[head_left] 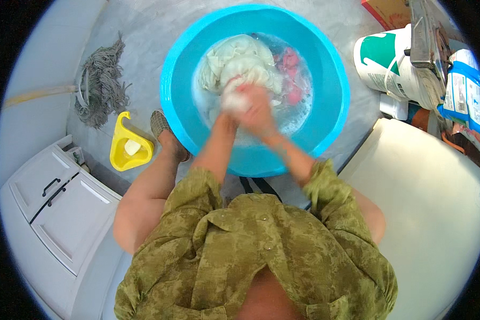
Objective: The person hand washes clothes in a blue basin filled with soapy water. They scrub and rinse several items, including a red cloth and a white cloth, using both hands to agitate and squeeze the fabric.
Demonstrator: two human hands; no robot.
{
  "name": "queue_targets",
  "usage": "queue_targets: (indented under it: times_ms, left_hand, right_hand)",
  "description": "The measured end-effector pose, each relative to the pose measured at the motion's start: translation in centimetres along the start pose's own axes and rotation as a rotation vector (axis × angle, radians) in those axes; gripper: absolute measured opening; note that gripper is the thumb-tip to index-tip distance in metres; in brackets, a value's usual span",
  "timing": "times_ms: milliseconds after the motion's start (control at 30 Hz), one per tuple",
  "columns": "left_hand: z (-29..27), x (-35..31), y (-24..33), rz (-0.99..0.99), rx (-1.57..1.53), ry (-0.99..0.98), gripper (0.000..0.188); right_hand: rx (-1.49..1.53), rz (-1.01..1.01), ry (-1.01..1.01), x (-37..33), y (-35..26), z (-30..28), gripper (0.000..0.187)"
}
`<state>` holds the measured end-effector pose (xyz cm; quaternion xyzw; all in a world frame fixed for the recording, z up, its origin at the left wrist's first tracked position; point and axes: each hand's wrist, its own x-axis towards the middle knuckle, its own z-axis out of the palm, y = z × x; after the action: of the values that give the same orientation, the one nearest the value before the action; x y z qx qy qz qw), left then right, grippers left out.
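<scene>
Head view: apparently rubbing pale cloth (246, 67) between left hand (230, 117) and right hand (258, 111); cannot tell finger closure for blur. Advise working low inside blue basin (333, 101), limiting splashes.

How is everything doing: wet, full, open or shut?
Blue tub, partly full of suds
White cloth, wet, bunched up
Pink cloth, wet, in suds
Hands, together at white cloth, blurred
Yellow dipper, holding pale block
Mop, strings spread on floor
Cabinet doors, shut
White bucket, contents hidden
</scene>
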<state>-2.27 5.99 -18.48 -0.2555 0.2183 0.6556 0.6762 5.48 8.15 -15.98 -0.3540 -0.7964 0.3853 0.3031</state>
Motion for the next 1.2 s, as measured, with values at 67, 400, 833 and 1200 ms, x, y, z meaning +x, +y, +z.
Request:
queue_targets:
  times_ms: [67,400,833,1200]
  left_hand:
    - [-2.0,0.4,1.3,-0.121,-0.129,-0.189,0.043]
    - [-3.3,3.0,0.3,0.271,1.416,0.403,0.055]
    - [8.5,-6.4,3.0,0.984,0.441,-0.077,0.029]
    - [-10.3,2.7,1.8,0.712,0.550,0.431,0.050]
  right_hand:
    - [-0.135,-0.153,-0.080,-1.1,-1.6,1.0,0.031]
    - [-0.026,0.513,-0.256,3.9,10.4,-12.9,0.029]
    - [-0.235,-0.210,-0.436,6.7,-14.1,-22.5,0.016]
    - [-0.501,0.335,-0.200,-2.8,10.8,1.2,0.032]
